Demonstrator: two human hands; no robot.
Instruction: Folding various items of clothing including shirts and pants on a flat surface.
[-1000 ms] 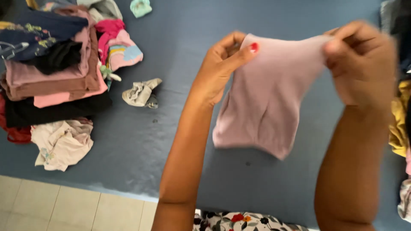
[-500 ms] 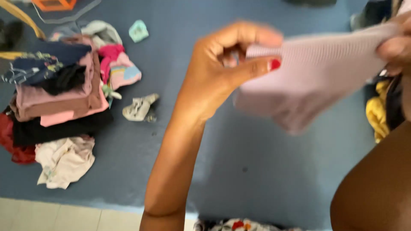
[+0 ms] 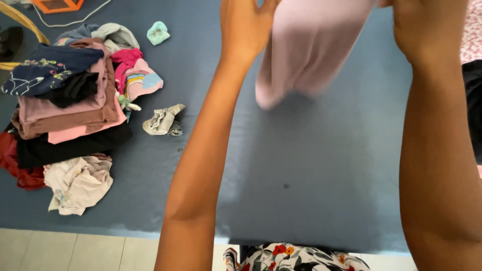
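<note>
Pink garment [image 3: 309,47] hangs at twelve o'clock above the blue bench [image 3: 321,165], pinched at its top by the left hand [image 3: 246,25] and right hand [image 3: 427,25]. A clothes pile [image 3: 70,105] lies at nine o'clock, well apart.

Bright even daylight, soft shadows, garment motion-blurred

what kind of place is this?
Likely a home laundry-folding spot: a blue mat laid on a tiled floor, a pile of clothes at one side, and both hands holding up a pink garment.
</note>
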